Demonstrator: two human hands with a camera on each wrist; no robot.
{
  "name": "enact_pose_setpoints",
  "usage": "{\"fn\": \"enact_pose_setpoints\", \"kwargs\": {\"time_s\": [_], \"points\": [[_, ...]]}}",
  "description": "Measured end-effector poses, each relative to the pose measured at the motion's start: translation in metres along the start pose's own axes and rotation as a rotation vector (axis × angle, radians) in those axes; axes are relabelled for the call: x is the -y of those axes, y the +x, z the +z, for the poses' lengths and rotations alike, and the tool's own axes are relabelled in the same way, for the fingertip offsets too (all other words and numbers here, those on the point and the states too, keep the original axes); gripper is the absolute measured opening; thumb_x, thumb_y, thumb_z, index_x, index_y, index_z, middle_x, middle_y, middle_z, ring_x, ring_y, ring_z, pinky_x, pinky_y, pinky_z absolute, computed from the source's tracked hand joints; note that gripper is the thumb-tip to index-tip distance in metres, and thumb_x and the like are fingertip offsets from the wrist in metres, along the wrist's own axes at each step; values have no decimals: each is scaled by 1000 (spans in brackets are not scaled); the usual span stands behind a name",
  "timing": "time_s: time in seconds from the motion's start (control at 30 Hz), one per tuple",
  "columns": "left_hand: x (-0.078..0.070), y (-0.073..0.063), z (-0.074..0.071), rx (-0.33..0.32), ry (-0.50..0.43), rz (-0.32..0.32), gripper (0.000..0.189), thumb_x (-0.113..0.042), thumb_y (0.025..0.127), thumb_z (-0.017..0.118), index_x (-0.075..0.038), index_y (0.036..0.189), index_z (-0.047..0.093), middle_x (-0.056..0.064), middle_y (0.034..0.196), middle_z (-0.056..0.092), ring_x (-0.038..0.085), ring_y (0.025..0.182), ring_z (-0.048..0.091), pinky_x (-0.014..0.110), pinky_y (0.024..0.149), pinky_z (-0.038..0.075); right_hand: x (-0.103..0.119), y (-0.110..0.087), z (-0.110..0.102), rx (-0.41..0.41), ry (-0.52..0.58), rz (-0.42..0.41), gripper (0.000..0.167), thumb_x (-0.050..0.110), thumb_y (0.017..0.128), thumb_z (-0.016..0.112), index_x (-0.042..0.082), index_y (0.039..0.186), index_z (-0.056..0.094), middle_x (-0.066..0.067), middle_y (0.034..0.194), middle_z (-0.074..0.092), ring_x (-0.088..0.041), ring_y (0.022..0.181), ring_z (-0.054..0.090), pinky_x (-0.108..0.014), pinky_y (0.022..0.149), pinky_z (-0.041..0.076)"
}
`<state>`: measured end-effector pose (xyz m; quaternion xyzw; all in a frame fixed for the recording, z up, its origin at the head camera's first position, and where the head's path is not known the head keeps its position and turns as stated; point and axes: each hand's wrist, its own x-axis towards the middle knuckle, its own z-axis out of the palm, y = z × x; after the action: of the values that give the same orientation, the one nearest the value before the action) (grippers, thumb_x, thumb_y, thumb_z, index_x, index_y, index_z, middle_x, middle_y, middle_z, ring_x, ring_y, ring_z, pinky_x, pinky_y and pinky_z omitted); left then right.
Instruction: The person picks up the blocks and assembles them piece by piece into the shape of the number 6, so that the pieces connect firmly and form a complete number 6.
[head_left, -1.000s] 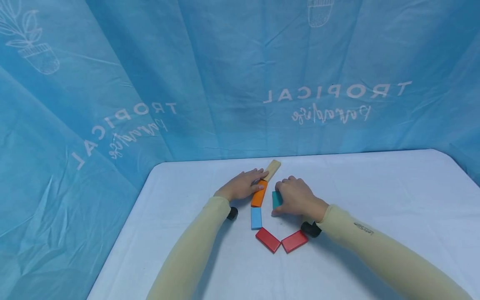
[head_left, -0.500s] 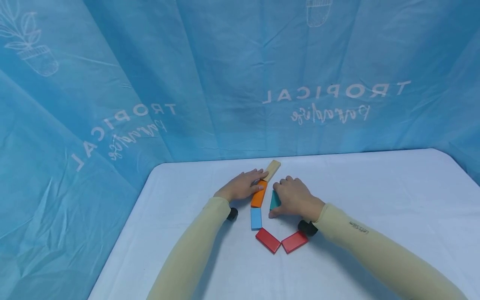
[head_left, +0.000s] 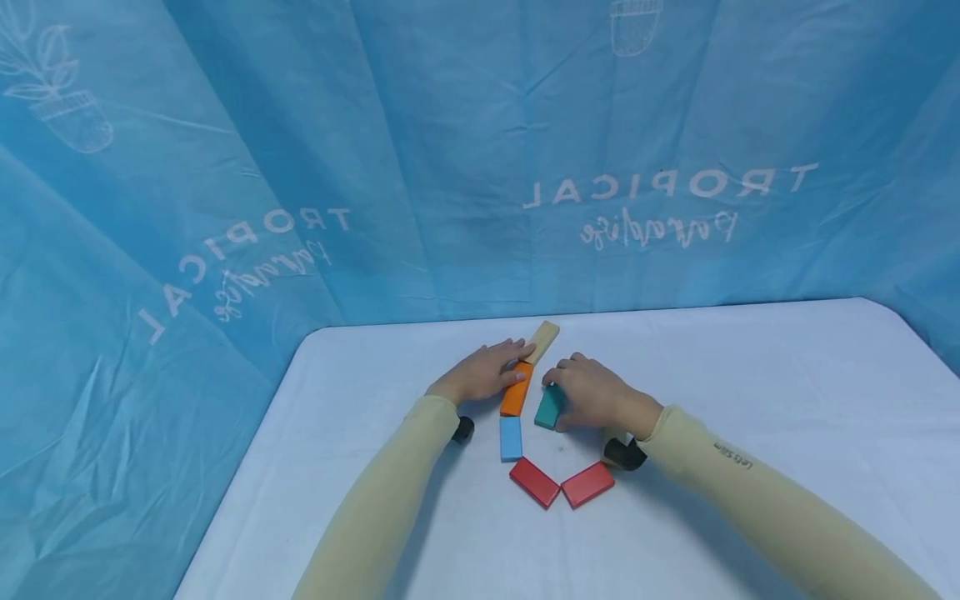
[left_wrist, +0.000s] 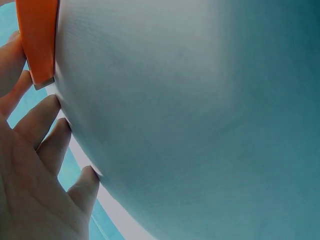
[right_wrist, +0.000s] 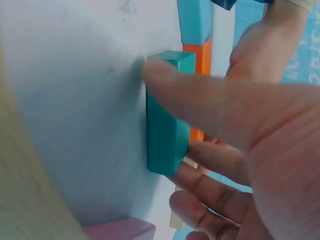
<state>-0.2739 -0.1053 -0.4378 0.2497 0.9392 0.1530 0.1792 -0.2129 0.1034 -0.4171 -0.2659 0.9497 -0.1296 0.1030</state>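
My left hand point(head_left: 483, 371) lies over the upper left of a chain of blocks. Its fingers reach the pale wooden block point(head_left: 544, 337), and its thumb touches the orange block point(head_left: 515, 398). The left wrist view shows the orange block point(left_wrist: 37, 42) by loosely spread fingers. With thumb and fingers, my right hand point(head_left: 596, 393) pinches a teal block point(head_left: 550, 406), which stands apart, right of the orange one. In the right wrist view the thumb is at one end of the teal block point(right_wrist: 162, 130) and fingertips are near the other.
Below the orange block come a light blue block point(head_left: 511, 439) and two red blocks point(head_left: 535, 482), bending along the white tabletop point(head_left: 360, 400). Beneath my right wrist is another wooden block point(head_left: 613, 442). A pink block point(right_wrist: 122, 229) shows in the right wrist view. Blue printed curtains point(head_left: 450, 167) stand behind.
The teal block shifted left and turned so that it slants. My right hand moved left with it, then slid slightly right along it, uncovering more of its top. The left hand stays in place.
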Motion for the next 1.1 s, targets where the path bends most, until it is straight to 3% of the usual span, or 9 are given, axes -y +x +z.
{"fn": "enact_pose_setpoints", "kwargs": {"time_s": [0.2, 0.73, 1.1], "points": [[1, 0, 0, 2, 6, 2, 57, -42, 106, 48, -30, 159, 31, 0, 165, 27, 20, 153, 21, 44, 124, 12, 5, 0, 1, -16, 1, 19, 67, 39, 73, 91, 6, 126, 67, -11, 117, 65, -27, 105, 53, -40, 90, 55], [3, 2, 2, 4, 3, 8, 57, -42, 106, 48, -31, 159, 31, -1, 165, 27, 20, 153, 21, 44, 124, 11, 17, 3, 6, -50, -47, 101, 66, 45, 72, 90, 3, 118, 68, -10, 103, 66, -24, 92, 54, -36, 79, 56], [4, 3, 1, 8, -7, 15, 58, -42, 106, 48, -30, 160, 30, 0, 165, 27, 20, 153, 19, 45, 125, 10, 21, 6, 9, -64, -49, 114, 68, 47, 71, 90, 1, 115, 68, -8, 96, 65, -23, 87, 54, -34, 73, 53]]}}
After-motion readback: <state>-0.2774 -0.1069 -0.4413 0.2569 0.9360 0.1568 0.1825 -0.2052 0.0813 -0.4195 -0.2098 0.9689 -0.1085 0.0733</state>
